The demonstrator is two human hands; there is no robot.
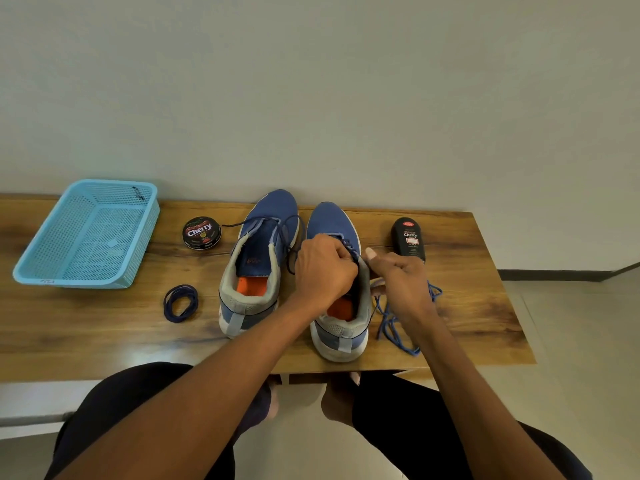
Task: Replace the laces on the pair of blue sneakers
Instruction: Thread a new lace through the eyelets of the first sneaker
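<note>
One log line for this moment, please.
step: lacing right sneaker | left hand: pinching dark lace | right hand: pinching lace | left sneaker: loosely laced | coiled lace: unused

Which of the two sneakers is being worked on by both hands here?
The right-hand sneaker, nearer the black bottle; both hands are at its laces. The other sneaker sits untouched.

Two bare forearms rise from the bottom edge toward the middle of the frame, with no sleeves, watch or rings showing on either. The left hand [323, 268] and the right hand [401, 278] are ungloved. Dark, near-black trousers [131, 403] cover both thighs at lower left and lower right. Bare feet [337, 400] show at lower centre.
</note>
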